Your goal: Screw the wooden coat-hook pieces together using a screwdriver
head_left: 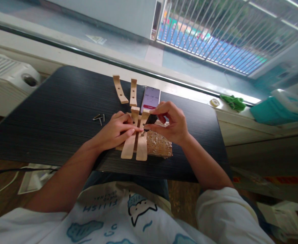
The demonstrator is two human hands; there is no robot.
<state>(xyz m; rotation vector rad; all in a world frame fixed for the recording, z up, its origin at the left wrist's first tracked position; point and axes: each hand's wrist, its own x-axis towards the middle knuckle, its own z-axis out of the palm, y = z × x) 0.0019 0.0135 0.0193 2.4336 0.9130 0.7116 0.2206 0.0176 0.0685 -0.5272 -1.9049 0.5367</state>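
Two curved pale wooden strips (pixel 142 151) lie side by side over a tape-wrapped brown block (pixel 159 144), with their wide ends toward me. My left hand (pixel 120 128) is closed over the left strip, and its index finger reaches across to the right strip. In my right hand (pixel 173 122) is a short black-handled screwdriver (pixel 151 121), gripped between thumb and fingers. It leans down, with its tip at the right strip close to my left fingertip. Whether a screw sits under the tip is hard to make out.
Two more wooden strips with holes (pixel 119 89) lie farther back on the black table (pixel 49 112). A phone (pixel 151 97) showing a timer is beside them. Several screws (pixel 99 118) lie left of my left hand. A green cloth (pixel 232 102) and a tape roll (pixel 214 102) rest on the sill.
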